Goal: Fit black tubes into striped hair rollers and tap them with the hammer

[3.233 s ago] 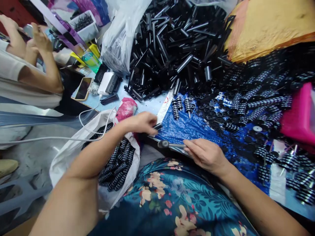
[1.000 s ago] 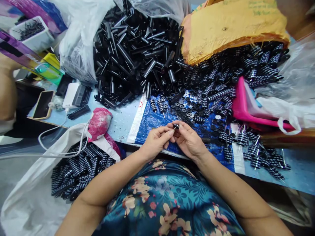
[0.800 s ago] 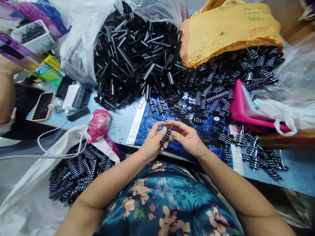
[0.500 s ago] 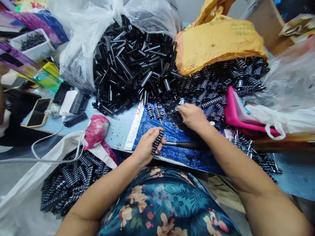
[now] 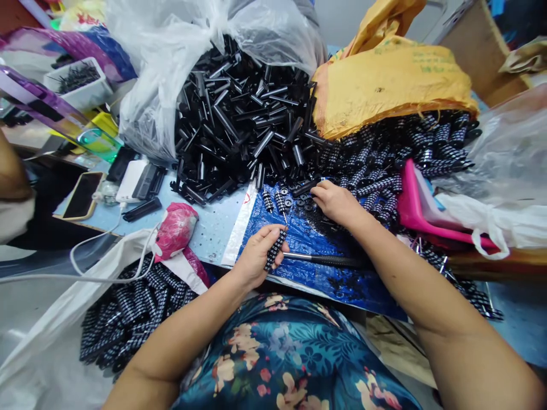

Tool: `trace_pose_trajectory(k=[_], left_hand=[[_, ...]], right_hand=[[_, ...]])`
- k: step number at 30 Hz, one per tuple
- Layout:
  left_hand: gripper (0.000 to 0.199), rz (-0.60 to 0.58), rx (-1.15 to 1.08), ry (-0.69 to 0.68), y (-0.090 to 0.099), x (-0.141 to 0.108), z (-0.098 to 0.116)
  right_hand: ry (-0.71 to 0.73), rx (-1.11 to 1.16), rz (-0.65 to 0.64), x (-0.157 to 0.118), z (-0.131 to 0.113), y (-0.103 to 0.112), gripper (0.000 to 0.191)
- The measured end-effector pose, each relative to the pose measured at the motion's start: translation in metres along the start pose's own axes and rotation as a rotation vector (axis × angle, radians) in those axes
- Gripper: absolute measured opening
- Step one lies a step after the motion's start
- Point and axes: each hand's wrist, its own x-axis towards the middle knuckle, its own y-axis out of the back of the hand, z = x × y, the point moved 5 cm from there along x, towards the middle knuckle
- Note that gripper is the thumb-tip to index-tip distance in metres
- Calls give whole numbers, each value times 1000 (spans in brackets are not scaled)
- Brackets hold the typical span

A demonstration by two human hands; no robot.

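Observation:
My left hand (image 5: 257, 254) is closed around a black roller (image 5: 276, 249) covered in small white bumps, held at a tilt above the blue plastic sheet (image 5: 265, 219). A thin tip shows at the roller's upper end. My right hand (image 5: 336, 202) has its fingers pinched together at the edge of the pile of parts; what they hold, if anything, is hidden. Close to its fingertips lie a black tube (image 5: 304, 188) and several small washers (image 5: 288, 203). Two bumpy rollers, one of them with a pin (image 5: 281, 202), rest between the hands. A screwdriver-like tool with a black handle (image 5: 337, 261) lies on the sheet.
Black tubes (image 5: 226, 122) spill from a clear plastic bag (image 5: 149, 97). Bumpy rollers pour from a yellow sack (image 5: 393, 85). A pink tray (image 5: 412, 199) stands at right. At left are a phone (image 5: 83, 195), a cable, a red bundle (image 5: 175, 230) and another person's arm (image 5: 12, 165).
The view has shifted slightly, so everything sits a little further right and lower. My left hand still grips the roller; my right hand stays at the pile's edge.

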Motion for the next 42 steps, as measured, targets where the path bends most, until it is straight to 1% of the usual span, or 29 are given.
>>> trace_pose_trajectory(k=[2, 4, 5, 6, 7, 8, 10, 11, 13, 15, 19, 22, 24, 27, 30, 32, 34, 36, 38, 39, 41, 42], left_hand=[[49, 2, 5, -3, -1, 0, 2], [49, 14, 5, -10, 2, -2, 4], [48, 17, 4, -9, 3, -3, 5], [47, 14, 5, -5, 4, -5, 5], [46, 2, 11, 2, 4, -6, 5], [45, -20, 22, 12, 2, -7, 4], [43, -77, 53, 23, -2, -9, 2], [42, -105, 73, 26, -5, -10, 1], [40, -144, 112, 27, -11, -11, -1], [39, -154, 148, 32, -14, -10, -3], [40, -113, 192, 31, -16, -10, -6], [40, -82, 217, 27, -16, -10, -7], [39, -82, 226, 31, -16, -11, -7], [38, -82, 251, 28, -18, -14, -7], [37, -44, 269, 1, -20, -13, -6], [38, -28, 239, -2, -23, -11, -8], [39, -26, 184, 11, -27, -9, -11], [40, -27, 130, 27, -31, -8, -14], [41, -23, 101, 45, -33, -6, -16], [41, -18, 95, 48, -33, -5, -16], [39, -3, 88, 30, -32, -2, -15], [38, 8, 84, 14, -31, -2, -14]], right_hand=[[-5, 42, 40, -2, -1, 5, 26], [-32, 195, 147, -13, -5, 15, 24], [-57, 335, 214, -21, -9, 20, 24], [-90, 519, 272, -32, -15, 25, 25], [-126, 740, 300, -43, -24, 27, 25], [-177, 1001, 300, -54, -34, 25, 26], [-260, 1486, 157, -72, -65, 14, 28], [-305, 1652, 120, -80, -79, 9, 29], [-386, 1856, 101, -91, -100, -1, 29], [-436, 1923, 111, -96, -107, -9, 28], [-450, 1952, 85, -100, -104, -16, 24], [-466, 2024, 73, -100, -102, -17, 25], [-484, 2060, 76, -101, -104, -19, 26], [-503, 2077, 98, -102, -107, -22, 26], [-442, 2015, 170, -101, -106, -20, 31], [-359, 1830, 284, -102, -100, -12, 30], [-251, 1517, 414, -106, -96, 1, 28], [-124, 1185, 504, -111, -97, 13, 33], [9, 945, 550, -116, -101, 20, 49], [69, 867, 568, -117, -103, 22, 62], [176, 763, 584, -119, -109, 24, 91], [216, 731, 573, -120, -112, 24, 103]])
